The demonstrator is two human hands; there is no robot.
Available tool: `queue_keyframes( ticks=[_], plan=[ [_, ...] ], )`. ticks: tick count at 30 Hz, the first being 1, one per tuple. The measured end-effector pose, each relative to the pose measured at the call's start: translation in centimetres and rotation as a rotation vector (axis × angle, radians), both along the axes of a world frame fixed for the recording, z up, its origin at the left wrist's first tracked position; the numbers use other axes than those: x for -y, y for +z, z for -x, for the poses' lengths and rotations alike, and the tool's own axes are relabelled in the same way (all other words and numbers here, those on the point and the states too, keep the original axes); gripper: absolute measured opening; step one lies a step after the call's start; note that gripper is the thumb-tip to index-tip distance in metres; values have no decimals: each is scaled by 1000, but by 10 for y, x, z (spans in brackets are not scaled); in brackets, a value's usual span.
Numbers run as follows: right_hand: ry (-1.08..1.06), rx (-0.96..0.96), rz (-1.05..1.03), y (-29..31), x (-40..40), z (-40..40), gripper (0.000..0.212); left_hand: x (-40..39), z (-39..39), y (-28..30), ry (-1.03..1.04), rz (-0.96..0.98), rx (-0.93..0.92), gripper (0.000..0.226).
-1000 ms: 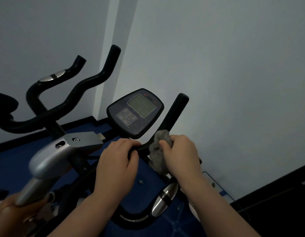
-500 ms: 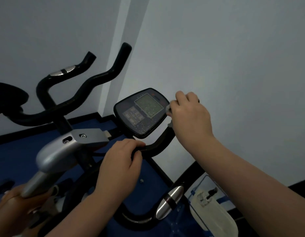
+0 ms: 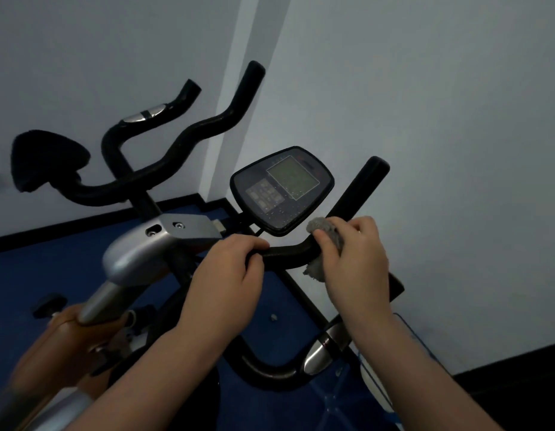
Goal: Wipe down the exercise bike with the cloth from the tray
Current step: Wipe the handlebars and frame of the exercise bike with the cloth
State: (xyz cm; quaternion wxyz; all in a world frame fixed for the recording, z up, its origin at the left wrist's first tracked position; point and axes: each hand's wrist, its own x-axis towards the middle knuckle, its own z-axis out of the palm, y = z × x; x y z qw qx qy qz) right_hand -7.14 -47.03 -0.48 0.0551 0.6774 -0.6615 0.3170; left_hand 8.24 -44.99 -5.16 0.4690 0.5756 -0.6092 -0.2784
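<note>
Grey cloth (image 3: 327, 241) sits bunched under right hand (image 3: 357, 262) fingers closed round the bar (image 3: 288, 251) at its bend, bar's long axis rising up-right to its free tip, left hand (image 3: 226, 275) fingers clamped bare on the bar just left.

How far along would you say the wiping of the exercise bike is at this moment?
Done: the cloth is out and in use. In hand: the right hand presses it around the handlebar beside the console, while the left hand steadies the bar. Left: the console looks speckled; whether other parts are wiped cannot be told.
</note>
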Motion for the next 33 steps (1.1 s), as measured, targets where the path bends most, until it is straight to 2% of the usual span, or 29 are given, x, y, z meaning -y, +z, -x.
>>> queue_keyframes(
  ticks=[2, 7, 11, 13, 15, 17, 20, 22, 25, 28, 33],
  plan=[
    [-10, 92, 26, -12, -5, -6, 23, -7, -10, 0, 19, -5, 62, 26],
    [49, 70, 73, -26, -17, -34, 16, -23, -34, -1, 93, -45, 118, 28],
    [196, 72, -38, -33, -26, -56, 23, -38, -42, -4, 124, -55, 225, 31],
    [260, 153, -112, -22, -21, -49, 27, -45, -48, -9, 154, -74, 249, 32],
    [269, 170, -58, -4, -15, -33, 27, -52, -53, -13, 207, -98, 212, 28],
    [208, 59, 68, 9, -9, -17, 27, -56, -55, -18, 272, -109, 153, 24],
    [147, -94, 19, 1, -9, -21, 23, -61, -55, -25, 330, -108, 94, 22],
    [176, -124, 7, -12, -14, -35, 22, -63, -57, -31, 361, -124, 11, 22],
    [204, -76, 9, -24, -20, -48, 21, -69, -57, -41, 398, -129, -132, 23],
    [292, 17, 1, -32, -24, -60, 24, -74, -56, -46, 450, -98, -196, 23],
    [467, 48, -107, -48, -33, -87, 26, -76, -54, -55, 462, -114, -307, 29]
  ],
)
